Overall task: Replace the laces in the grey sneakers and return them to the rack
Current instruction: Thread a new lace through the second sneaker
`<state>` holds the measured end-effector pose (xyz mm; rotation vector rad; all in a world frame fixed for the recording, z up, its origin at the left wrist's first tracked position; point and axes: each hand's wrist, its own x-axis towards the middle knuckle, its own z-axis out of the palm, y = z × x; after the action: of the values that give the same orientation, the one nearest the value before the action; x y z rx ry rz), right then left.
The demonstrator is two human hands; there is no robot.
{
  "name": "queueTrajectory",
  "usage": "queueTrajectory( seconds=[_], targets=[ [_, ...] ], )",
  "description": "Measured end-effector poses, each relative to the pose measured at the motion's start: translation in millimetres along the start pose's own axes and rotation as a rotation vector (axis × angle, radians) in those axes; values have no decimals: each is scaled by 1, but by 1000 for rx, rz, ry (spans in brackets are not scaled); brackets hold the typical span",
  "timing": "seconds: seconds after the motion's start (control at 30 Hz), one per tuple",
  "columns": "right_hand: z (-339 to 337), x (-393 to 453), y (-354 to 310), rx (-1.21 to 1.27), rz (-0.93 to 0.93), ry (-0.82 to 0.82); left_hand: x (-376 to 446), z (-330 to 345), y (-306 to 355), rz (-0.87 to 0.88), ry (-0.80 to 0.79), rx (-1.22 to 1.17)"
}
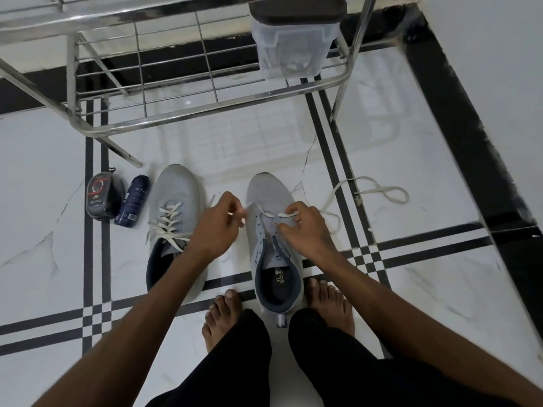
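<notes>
Glossy marble floor (pixel 293 148): both hands (pixel 216 227) (pixel 302 227) pinch flat lace (pixel 264 213) on mesh sneaker (pixel 271 245).

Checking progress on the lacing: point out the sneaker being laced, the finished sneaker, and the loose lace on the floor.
Sneaker being laced (pixel 266 195): head view, on its grey toe.
Finished sneaker (pixel 176 186): head view, on its toe mesh.
Loose lace (pixel 393 193): head view, on its loop.

Both hands are down at the right sneaker (pixel 271 230). The left hand (pixel 219 227) pinches one end of the white lace (pixel 266 213) and the right hand (pixel 305 227) pinches the other end, at the lowest eyelets. The laced left sneaker (pixel 173 212) sits left of the fingers, and a loose lace (pixel 379 189) lies on the floor to their right. The metal rack (pixel 205 83) stands beyond them.
</notes>
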<state>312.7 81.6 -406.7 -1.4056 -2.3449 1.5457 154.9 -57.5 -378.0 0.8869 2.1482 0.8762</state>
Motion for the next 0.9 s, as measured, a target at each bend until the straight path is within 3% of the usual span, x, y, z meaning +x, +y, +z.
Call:
queueTrajectory(
  seconds=[0.1,0.23,0.43,0.6,0.7,0.8,0.9],
  targets=[
    [-4,-3,4,108,43,35,-1,-7,7,80,-96,195],
    [-10,-4,7,204,147,47,-2,-23,6,41,-188,294],
    [-13,0,5,135,155,50,-4,-40,-1,-22,-54,332],
    [-17,1,6,-234,-124,122,-3,-41,0,7,33,346],
    [-22,3,5,-419,-299,90,-4,-33,6,90,-19,386],
    [-23,3,-3,-351,-375,53,2,-19,17,80,-95,410],
    [-14,-1,-13,-211,-382,19,10,-10,27,90,-40,415]
  ],
)
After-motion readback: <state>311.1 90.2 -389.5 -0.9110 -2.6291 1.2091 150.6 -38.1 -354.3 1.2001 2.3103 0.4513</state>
